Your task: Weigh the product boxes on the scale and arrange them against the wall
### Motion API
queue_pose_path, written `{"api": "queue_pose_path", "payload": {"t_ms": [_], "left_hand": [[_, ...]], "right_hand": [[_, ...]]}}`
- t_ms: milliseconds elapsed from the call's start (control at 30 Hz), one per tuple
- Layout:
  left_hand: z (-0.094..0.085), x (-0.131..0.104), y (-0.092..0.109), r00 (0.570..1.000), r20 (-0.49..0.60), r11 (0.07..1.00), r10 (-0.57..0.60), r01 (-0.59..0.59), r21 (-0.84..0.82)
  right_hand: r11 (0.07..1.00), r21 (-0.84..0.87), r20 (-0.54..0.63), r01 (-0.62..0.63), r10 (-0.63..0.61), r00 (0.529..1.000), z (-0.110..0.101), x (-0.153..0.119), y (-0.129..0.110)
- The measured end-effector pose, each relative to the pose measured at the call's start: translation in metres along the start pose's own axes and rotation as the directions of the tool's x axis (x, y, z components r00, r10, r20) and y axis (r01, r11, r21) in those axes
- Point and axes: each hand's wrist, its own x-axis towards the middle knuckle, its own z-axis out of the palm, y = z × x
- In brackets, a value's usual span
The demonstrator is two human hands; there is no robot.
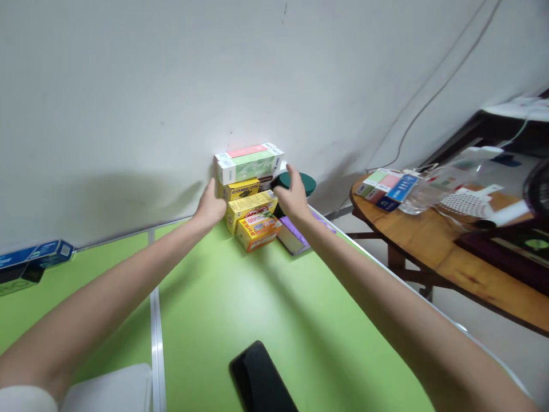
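Observation:
At the back of the green table a long white, pink and green box [251,162] lies on top of a stack against the wall. Beneath it is a yellow "COME ON" box [242,190], with a larger yellow box [252,204] in front. An orange-yellow box [258,230] sits foremost. My left hand [211,203] is at the left side of the stack, thumb raised and fingers partly hidden. On the right side, my right hand [293,195] has its thumb and fingers apart, close to the boxes. Whether either palm presses on them I cannot tell.
Beside my right wrist lie a purple packet [294,234] and a dark green-lidded container [303,182]. A black phone [262,380] rests nearby, blue boxes [36,254] at far left. A wooden table [433,246] on the right holds boxes and plastic items.

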Motion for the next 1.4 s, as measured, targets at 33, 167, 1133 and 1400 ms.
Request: {"api": "queue_pose_path", "payload": {"t_ms": [33,167,1133,1400], "left_hand": [[-0.009,-0.020,-0.004,0.999,0.028,0.999,-0.031,0.030,0.019],[-0.051,-0.121,-0.026,0.956,0.218,0.980,-0.195,0.181,0.079],[-0.377,-0.273,-0.153,0.827,-0.489,0.959,-0.277,0.210,-0.189],[-0.471,-0.233,-0.218,0.522,-0.784,0.923,-0.336,0.348,-0.163]], "right_hand": [[1.000,0.026,0.067,0.004,-0.006,0.998,-0.004,-0.025,-0.006],[0.964,0.076,0.654,-0.257,0.146,0.742,-0.012,-0.138,-0.031],[0.857,0.019,0.981,-0.515,0.083,0.174,0.330,-0.313,-0.179],[0.859,0.023,0.872,-0.512,0.233,0.430,0.416,-0.294,-0.156]]}}
